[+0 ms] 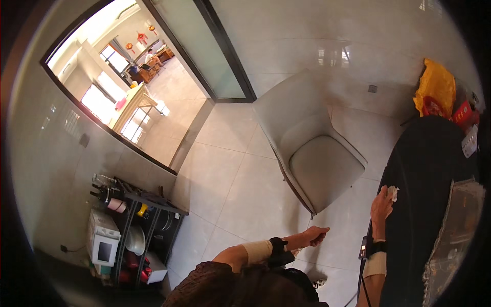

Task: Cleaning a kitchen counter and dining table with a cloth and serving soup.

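My right hand grips a crumpled white tissue at the near-left edge of a black tabletop. The tissue touches or nearly touches the dark surface. My left hand is curled into a loose fist above the tiled floor, and I see nothing held in it. Ahead of that fist stands a grey upholstered chair, its seat turned toward the table. Both forearms wear pale sleeves with black straps; a small device sits on the right one.
A transparent sheet with a ragged edge covers the table's right part. An orange bag and red packages lie at its far end. At lower left, a black shelf holds bottles and pots beside a white appliance. A person sits beyond the doorway.
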A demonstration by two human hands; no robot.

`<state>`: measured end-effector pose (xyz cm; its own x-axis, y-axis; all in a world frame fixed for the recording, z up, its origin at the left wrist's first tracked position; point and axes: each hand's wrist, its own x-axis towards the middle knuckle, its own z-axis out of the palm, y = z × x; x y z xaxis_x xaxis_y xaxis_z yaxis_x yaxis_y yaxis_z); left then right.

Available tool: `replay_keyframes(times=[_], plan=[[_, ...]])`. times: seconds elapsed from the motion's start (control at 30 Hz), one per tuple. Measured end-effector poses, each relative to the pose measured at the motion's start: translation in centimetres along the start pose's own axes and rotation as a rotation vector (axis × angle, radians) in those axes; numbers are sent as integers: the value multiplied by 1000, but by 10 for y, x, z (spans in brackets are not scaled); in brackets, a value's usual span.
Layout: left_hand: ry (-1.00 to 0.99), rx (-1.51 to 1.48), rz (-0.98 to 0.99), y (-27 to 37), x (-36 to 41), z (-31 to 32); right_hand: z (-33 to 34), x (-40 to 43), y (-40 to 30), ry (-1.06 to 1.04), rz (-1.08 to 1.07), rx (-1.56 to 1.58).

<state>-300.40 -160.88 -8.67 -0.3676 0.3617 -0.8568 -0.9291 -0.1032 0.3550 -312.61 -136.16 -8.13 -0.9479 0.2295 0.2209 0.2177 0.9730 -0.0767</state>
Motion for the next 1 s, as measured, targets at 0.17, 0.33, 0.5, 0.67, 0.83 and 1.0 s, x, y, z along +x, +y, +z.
replay_keyframes(times=[0.17,0.33,0.5,0.67,0.83,1.0], plan=[[-17,78,60,14,25,19,-19,-47,-1,347,-241,-95],[-190,199,76,41,29,37,-77,-106,14,-57,22,-21],[-458,243,-208,47,51,114,-59,-199,103,73,124,-6],[-458,470,-301,7,46,158,-70,-301,199,151,379,-138],[-503,502,-385,-85,31,204,-112,-411,377,154,549,-318],[-469,493,-364,-100,19,209,-124,-424,487,170,865,-456]])
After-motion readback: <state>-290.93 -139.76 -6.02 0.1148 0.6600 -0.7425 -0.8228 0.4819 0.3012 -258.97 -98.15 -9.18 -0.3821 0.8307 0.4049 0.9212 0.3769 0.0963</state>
